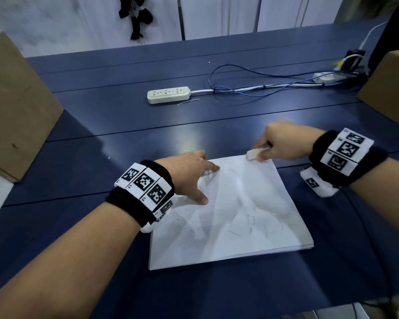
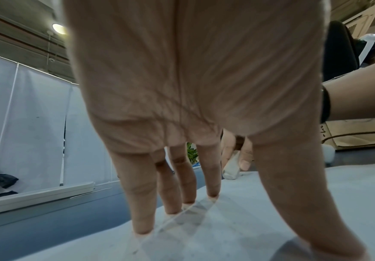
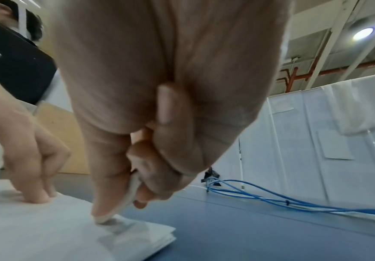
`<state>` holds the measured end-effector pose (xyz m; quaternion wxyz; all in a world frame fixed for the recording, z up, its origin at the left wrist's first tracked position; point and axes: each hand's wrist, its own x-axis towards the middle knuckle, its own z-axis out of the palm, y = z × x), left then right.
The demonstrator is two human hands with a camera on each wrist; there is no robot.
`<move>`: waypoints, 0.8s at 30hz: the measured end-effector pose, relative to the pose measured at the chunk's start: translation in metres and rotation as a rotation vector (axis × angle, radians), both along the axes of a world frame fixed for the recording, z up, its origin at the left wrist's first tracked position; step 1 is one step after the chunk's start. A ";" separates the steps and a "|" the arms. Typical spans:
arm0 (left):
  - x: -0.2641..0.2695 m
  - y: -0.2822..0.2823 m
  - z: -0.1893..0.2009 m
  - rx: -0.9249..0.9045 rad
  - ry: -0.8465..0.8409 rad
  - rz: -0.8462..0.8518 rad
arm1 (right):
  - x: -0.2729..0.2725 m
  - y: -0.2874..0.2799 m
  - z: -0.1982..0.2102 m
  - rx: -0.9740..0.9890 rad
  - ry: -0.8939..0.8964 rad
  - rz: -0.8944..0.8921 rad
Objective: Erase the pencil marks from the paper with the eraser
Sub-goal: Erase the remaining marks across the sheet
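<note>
A thin stack of white paper (image 1: pixel 240 217) with faint pencil marks lies on the blue table in front of me. My left hand (image 1: pixel 191 178) presses the paper's far left part with straight, spread fingers (image 2: pixel 141 203); the paper (image 2: pixel 271 220) shows under them. My right hand (image 1: pixel 276 143) pinches a white eraser (image 1: pixel 253 154) between thumb and fingers, and the eraser's tip touches the paper near its far right corner. In the right wrist view the eraser (image 3: pixel 124 203) meets the paper (image 3: pixel 48 229) close to that corner. The eraser (image 2: pixel 232 167) also shows past my left fingers.
A white power strip (image 1: pixel 168 94) with white and blue cables (image 1: pixel 251 88) lies further back on the blue table (image 1: pixel 90 157). Cardboard boxes stand at the left (image 1: pixel 12 107) and right (image 1: pixel 389 88). White partition panels (image 1: pixel 217 12) close off the far side.
</note>
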<state>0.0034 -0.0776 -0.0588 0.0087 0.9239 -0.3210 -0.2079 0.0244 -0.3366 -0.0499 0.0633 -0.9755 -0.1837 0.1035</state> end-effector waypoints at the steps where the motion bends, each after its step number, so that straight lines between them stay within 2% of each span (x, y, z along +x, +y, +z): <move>1: 0.000 0.000 0.000 0.001 0.000 0.001 | -0.004 -0.002 -0.001 0.007 0.014 0.021; 4: 0.001 0.000 -0.001 -0.003 0.002 0.000 | -0.030 -0.003 0.002 0.035 0.192 0.128; 6: 0.001 0.000 -0.001 -0.009 0.004 0.000 | -0.038 -0.001 0.004 0.059 0.254 0.135; 10: -0.001 -0.001 0.001 0.011 -0.003 -0.009 | -0.011 -0.003 0.001 0.009 0.024 0.000; 12: -0.001 -0.001 0.001 0.021 -0.006 -0.008 | -0.004 -0.005 -0.001 -0.002 -0.032 -0.023; 15: -0.001 -0.001 0.000 0.020 -0.007 -0.004 | -0.018 -0.008 -0.002 0.002 0.026 0.055; 18: 0.000 0.000 0.000 0.018 -0.005 -0.002 | -0.040 -0.006 0.002 0.021 0.241 0.148; 19: 0.000 -0.001 0.000 0.016 -0.001 0.000 | -0.040 -0.004 0.004 0.018 0.243 0.151; 24: -0.002 -0.002 0.003 0.044 -0.004 0.000 | -0.008 -0.002 0.001 -0.015 0.000 -0.026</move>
